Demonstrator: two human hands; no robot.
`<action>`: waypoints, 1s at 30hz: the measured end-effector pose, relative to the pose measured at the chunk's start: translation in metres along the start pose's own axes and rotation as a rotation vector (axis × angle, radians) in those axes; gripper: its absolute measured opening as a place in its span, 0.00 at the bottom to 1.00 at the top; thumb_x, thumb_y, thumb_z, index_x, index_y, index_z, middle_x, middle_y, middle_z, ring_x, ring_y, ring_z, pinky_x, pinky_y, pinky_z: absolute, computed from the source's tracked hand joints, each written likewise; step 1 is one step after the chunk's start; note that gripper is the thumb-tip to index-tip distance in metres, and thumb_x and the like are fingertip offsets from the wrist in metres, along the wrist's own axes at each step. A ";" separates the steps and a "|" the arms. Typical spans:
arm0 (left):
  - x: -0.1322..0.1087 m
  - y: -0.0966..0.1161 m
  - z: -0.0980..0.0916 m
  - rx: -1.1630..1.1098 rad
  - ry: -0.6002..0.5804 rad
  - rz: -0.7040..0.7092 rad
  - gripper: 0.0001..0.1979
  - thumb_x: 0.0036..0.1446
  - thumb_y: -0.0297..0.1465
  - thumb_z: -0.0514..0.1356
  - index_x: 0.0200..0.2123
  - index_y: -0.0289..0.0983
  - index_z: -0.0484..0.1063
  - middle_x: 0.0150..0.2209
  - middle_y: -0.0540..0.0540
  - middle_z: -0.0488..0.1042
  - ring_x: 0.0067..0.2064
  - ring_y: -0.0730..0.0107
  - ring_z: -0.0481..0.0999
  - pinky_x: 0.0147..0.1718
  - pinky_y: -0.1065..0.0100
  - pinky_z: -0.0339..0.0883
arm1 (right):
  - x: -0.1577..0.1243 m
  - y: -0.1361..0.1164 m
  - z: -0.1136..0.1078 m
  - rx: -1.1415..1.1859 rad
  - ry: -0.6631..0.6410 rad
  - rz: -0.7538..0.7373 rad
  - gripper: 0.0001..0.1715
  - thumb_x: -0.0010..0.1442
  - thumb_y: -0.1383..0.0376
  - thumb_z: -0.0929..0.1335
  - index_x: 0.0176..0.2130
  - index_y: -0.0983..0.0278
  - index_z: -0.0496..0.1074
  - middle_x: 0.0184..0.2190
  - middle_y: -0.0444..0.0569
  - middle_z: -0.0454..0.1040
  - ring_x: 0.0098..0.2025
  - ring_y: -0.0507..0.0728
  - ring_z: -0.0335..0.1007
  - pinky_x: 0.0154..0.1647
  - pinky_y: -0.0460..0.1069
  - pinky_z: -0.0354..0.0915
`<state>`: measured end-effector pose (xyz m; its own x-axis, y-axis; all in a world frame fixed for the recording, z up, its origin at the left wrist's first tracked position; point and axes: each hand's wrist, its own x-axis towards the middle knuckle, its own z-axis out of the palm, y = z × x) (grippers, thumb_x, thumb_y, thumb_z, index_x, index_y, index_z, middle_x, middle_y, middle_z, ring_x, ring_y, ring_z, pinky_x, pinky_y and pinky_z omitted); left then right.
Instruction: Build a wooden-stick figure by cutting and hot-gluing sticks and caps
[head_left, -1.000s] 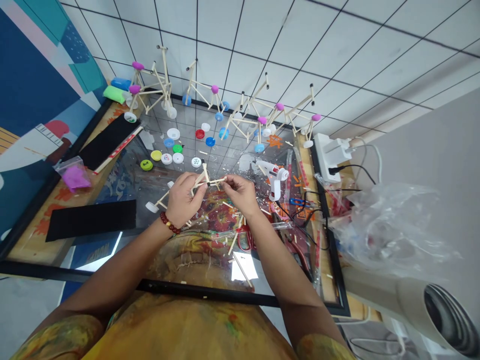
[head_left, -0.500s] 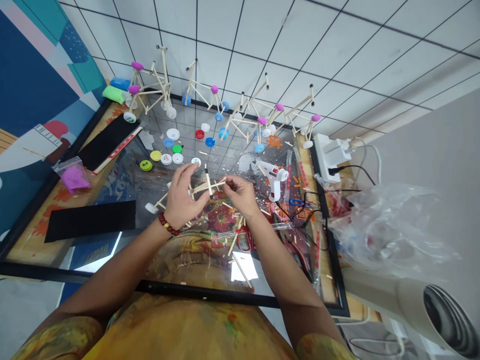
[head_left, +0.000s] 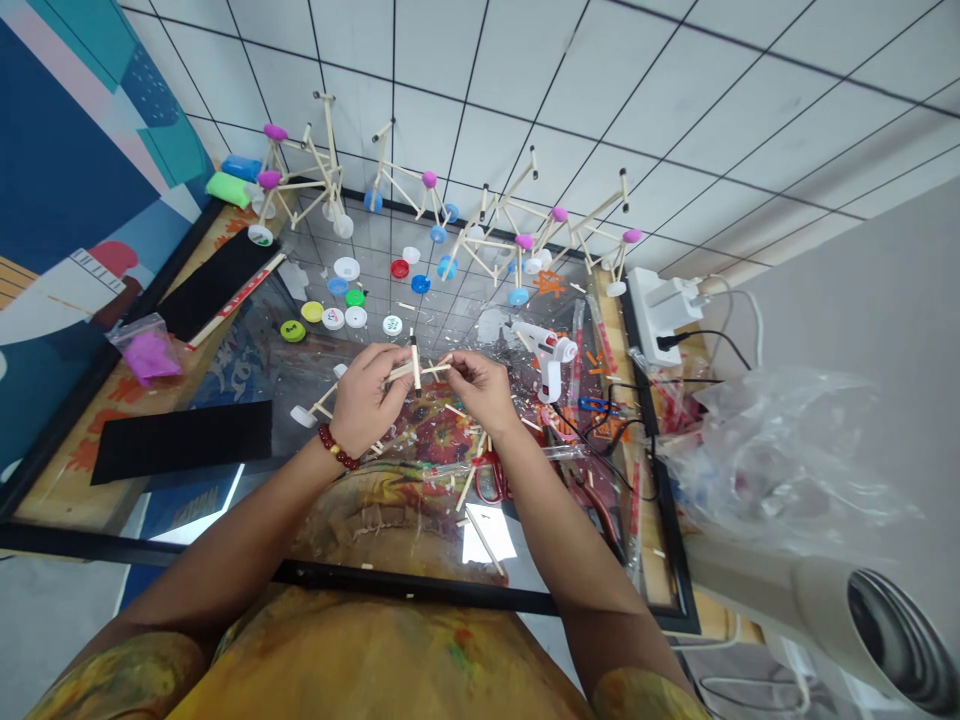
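Observation:
Between my hands is a small bike model of pale wooden sticks, its crossbar (head_left: 415,368) black at both ends. My left hand (head_left: 369,395), with a beaded bracelet at the wrist, is closed around the model's stick frame. The fingers of my right hand (head_left: 480,388) pinch the right end of the sticks, near where they cross. To the left of my left hand, a white bottle cap (head_left: 303,416) on a stick sticks out, seemingly a wheel of the same model; my palm hides how it joins.
Finished stick models (head_left: 525,242) with cap wheels and pink seats line the back. Loose bottle caps (head_left: 346,268) lie before them. A white glue gun (head_left: 549,352) stands right, with its cord, red-handled pliers (head_left: 596,505) and loose sticks (head_left: 484,540). Black strips (head_left: 184,440) lie left.
My left fingers have drawn in from a spread pose and now bend around the frame. The black-ended crossbar has turned slightly more upright and shifted a little left. My right hand stays almost still.

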<state>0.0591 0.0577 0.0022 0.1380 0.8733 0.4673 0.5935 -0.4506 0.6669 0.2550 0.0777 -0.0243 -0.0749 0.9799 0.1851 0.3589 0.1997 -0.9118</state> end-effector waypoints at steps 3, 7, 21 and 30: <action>0.001 0.002 0.000 -0.004 0.007 -0.006 0.09 0.62 0.31 0.58 0.45 0.38 0.75 0.43 0.44 0.77 0.45 0.65 0.78 0.47 0.65 0.71 | 0.000 0.001 0.000 0.006 0.002 0.004 0.11 0.57 0.60 0.67 0.34 0.63 0.77 0.30 0.46 0.77 0.32 0.54 0.71 0.37 0.49 0.67; 0.002 0.004 0.000 -0.018 0.024 -0.017 0.09 0.63 0.32 0.58 0.44 0.38 0.76 0.43 0.44 0.78 0.44 0.66 0.78 0.46 0.66 0.70 | 0.000 0.002 0.001 0.004 -0.001 0.012 0.12 0.58 0.58 0.67 0.34 0.63 0.77 0.30 0.46 0.77 0.31 0.54 0.70 0.36 0.48 0.67; 0.005 0.011 -0.006 -0.063 -0.016 -0.064 0.09 0.65 0.34 0.56 0.41 0.38 0.76 0.41 0.45 0.78 0.43 0.66 0.77 0.44 0.67 0.69 | 0.000 0.002 0.001 0.042 0.000 0.009 0.12 0.58 0.58 0.68 0.35 0.64 0.78 0.29 0.46 0.77 0.31 0.54 0.71 0.36 0.48 0.66; 0.007 0.009 -0.007 -0.125 -0.033 -0.037 0.12 0.67 0.35 0.54 0.39 0.37 0.75 0.38 0.45 0.78 0.41 0.66 0.76 0.42 0.66 0.68 | 0.001 0.004 0.002 0.040 -0.005 0.005 0.12 0.59 0.59 0.68 0.34 0.64 0.77 0.29 0.45 0.76 0.30 0.53 0.69 0.35 0.47 0.65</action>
<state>0.0592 0.0587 0.0155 0.1451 0.8944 0.4231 0.4953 -0.4358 0.7515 0.2547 0.0790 -0.0282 -0.0781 0.9807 0.1790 0.3217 0.1948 -0.9266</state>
